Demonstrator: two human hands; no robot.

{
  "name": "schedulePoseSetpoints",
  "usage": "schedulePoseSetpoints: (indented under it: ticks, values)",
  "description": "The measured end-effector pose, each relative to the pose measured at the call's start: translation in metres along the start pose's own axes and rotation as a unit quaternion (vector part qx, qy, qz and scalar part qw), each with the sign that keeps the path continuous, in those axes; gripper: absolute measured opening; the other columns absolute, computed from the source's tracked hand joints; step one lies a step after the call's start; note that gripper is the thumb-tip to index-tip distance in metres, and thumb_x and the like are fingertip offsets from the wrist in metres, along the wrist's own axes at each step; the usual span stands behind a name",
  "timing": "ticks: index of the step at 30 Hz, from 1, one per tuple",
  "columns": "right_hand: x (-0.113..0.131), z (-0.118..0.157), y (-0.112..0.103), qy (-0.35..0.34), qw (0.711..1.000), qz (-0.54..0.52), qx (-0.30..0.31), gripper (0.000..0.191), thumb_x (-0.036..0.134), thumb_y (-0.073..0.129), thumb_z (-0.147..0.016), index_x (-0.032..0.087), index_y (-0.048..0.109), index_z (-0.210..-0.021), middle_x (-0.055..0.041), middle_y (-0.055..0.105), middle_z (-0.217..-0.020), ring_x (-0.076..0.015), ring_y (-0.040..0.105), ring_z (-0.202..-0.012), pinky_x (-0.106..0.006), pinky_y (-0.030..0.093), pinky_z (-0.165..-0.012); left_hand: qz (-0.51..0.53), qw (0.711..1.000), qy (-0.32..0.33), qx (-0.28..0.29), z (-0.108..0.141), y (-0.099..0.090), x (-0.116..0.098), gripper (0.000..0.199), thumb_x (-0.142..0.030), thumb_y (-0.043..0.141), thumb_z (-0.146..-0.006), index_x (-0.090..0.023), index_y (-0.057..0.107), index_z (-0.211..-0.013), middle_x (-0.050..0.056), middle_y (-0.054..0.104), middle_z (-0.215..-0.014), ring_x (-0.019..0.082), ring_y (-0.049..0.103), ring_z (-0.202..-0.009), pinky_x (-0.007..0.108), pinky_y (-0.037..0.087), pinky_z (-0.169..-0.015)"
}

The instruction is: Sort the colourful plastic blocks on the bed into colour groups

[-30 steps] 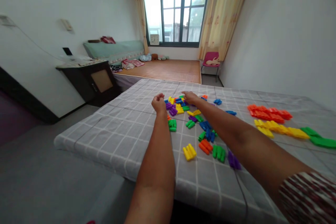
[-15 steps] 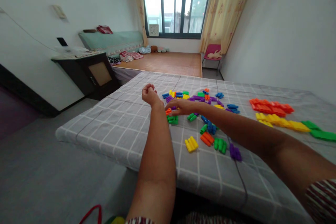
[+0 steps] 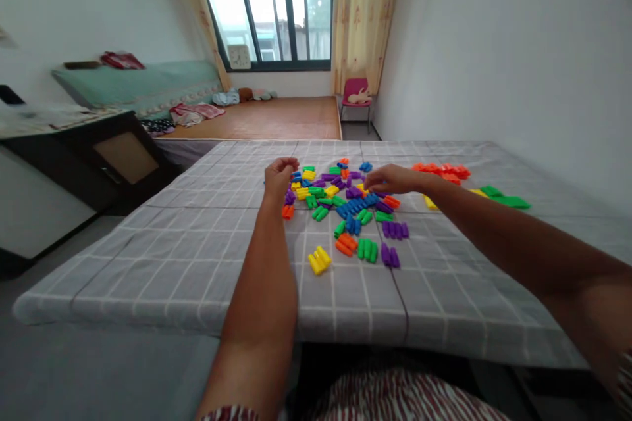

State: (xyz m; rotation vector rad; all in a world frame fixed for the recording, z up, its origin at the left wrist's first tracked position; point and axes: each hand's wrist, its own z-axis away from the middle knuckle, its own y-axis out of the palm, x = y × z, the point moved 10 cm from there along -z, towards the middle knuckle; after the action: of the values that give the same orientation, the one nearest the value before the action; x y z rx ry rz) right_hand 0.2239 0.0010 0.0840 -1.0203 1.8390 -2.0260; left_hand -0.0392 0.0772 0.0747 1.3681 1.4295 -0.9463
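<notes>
Bright plastic pieces lie scattered on a grey checked cloth [image 3: 187, 243]. My left hand [image 3: 281, 173] is at the left edge of the pile with its fingers curled together; what they hold, if anything, is hidden. Over the pile's right side is my right hand [image 3: 388, 179], fingers bent down beside yellow and purple pieces, their tips too small to read. A row of joined blue pieces [image 3: 356, 206] lies below it. Nearer me are a yellow piece [image 3: 319, 260], an orange one [image 3: 346, 245], a green one [image 3: 368, 250] and a purple one [image 3: 390, 256].
At the right sit a row of orange pieces [image 3: 442, 172] and a green strip [image 3: 511, 201], with yellow ones partly behind my right forearm. Beyond the table are a low bed [image 3: 291, 120], a red chair [image 3: 356, 95] and a dark cabinet [image 3: 123, 158].
The view has turned to the right. My right hand has moved from the pile's left side, near my left hand, to its right side, uncovering the middle pieces.
</notes>
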Motion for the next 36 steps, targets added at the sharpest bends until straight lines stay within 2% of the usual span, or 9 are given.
schedulePoseSetpoints:
  ticks: [2,5,8,12,16,21,25,31,36]
  values:
    - [-0.003,0.025,0.013,0.022,1.0,0.001,0.021,0.02,0.033,0.06,-0.081,0.022,0.074,-0.092,-0.0011,0.071,-0.079,-0.0161,0.063,-0.069,-0.027,0.046,-0.068,-0.038,0.988,0.022,0.146,0.015,0.047,-0.007,0.024,-0.019,0.058,-0.069,-0.014,0.07,-0.089,0.007,0.072,-0.084,0.015,0.066,-0.072,0.023,0.051,-0.06]
    - [0.005,0.047,0.029,0.01,1.0,0.01,-0.008,0.029,0.035,0.066,-0.078,0.023,0.072,-0.104,-0.0054,0.069,-0.1,-0.0182,0.065,-0.08,-0.028,0.048,-0.073,-0.118,0.927,0.053,0.352,0.048,0.11,-0.012,0.023,-0.021,0.061,-0.071,-0.014,0.073,-0.088,0.007,0.073,-0.083,0.016,0.066,-0.072,0.023,0.052,-0.062]
    - [0.008,0.053,0.037,-0.002,0.997,0.056,-0.06,0.037,0.029,0.069,-0.076,0.022,0.068,-0.113,-0.0107,0.061,-0.12,-0.0216,0.064,-0.096,-0.032,0.049,-0.083,-0.252,0.868,0.09,0.418,0.058,0.134,-0.014,0.025,-0.02,0.057,-0.073,-0.013,0.074,-0.089,0.006,0.073,-0.082,0.015,0.065,-0.071,0.023,0.051,-0.066]
    - [-0.009,0.051,0.037,0.026,0.987,0.113,-0.112,0.03,0.018,0.061,-0.081,0.02,0.068,-0.11,-0.0127,0.056,-0.129,-0.0238,0.061,-0.107,-0.035,0.046,-0.092,-0.445,0.799,0.122,0.385,0.038,0.117,-0.017,0.031,-0.019,0.051,-0.077,-0.014,0.073,-0.097,0.003,0.073,-0.084,0.014,0.065,-0.074,0.023,0.051,-0.072]
    - [-0.025,0.052,0.033,0.063,0.983,0.101,-0.137,0.028,0.017,0.054,-0.085,0.021,0.067,-0.11,-0.0107,0.059,-0.125,-0.0232,0.062,-0.105,-0.033,0.048,-0.088,-0.546,0.723,0.119,0.405,0.05,0.09,-0.002,0.029,-0.025,0.056,-0.079,-0.019,0.072,-0.102,0.004,0.073,-0.098,0.016,0.065,-0.088,0.025,0.049,-0.084]
    - [-0.01,0.057,0.038,0.012,0.988,0.077,-0.133,0.024,0.017,0.054,-0.084,0.02,0.068,-0.104,-0.0094,0.064,-0.112,-0.0202,0.061,-0.102,-0.031,0.047,-0.088,-0.525,0.752,0.186,0.351,0.092,0.081,-0.001,0.048,-0.031,0.066,-0.076,-0.021,0.061,-0.123,0.011,0.054,-0.132,0.024,0.055,-0.117,0.037,0.043,-0.102]
    - [0.004,0.057,0.038,-0.027,0.987,0.087,-0.133,0.022,0.012,0.055,-0.081,0.019,0.07,-0.094,-0.0094,0.067,-0.107,-0.0212,0.061,-0.099,-0.034,0.044,-0.09,-0.463,0.768,0.204,0.392,0.113,0.082,0.002,0.028,-0.012,0.062,-0.072,-0.018,0.068,-0.098,0.008,0.062,-0.114,0.021,0.058,-0.108,0.034,0.046,-0.097]
    - [0.011,0.023,0.02,-0.017,0.985,0.054,-0.164,0.023,0.012,0.054,-0.082,0.019,0.07,-0.098,-0.0089,0.069,-0.1,-0.0209,0.062,-0.095,-0.033,0.046,-0.086,-0.485,0.761,0.154,0.403,0.087,0.058,0.014,0.019,-0.016,0.064,-0.073,-0.017,0.071,-0.09,0.005,0.069,-0.091,0.018,0.063,-0.086,0.027,0.049,-0.078]
    - [0.048,-0.033,0.026,-0.044,0.985,-0.034,-0.162,0.024,0.025,0.061,-0.086,0.018,0.067,-0.108,-0.0092,0.067,-0.109,-0.0237,0.061,-0.099,-0.038,0.048,-0.089,-0.499,0.752,0.171,0.396,0.081,0.066,0.015,0.024,-0.026,0.065,-0.077,-0.018,0.071,-0.099,0.006,0.069,-0.098,0.021,0.063,-0.091,0.03,0.048,-0.082]
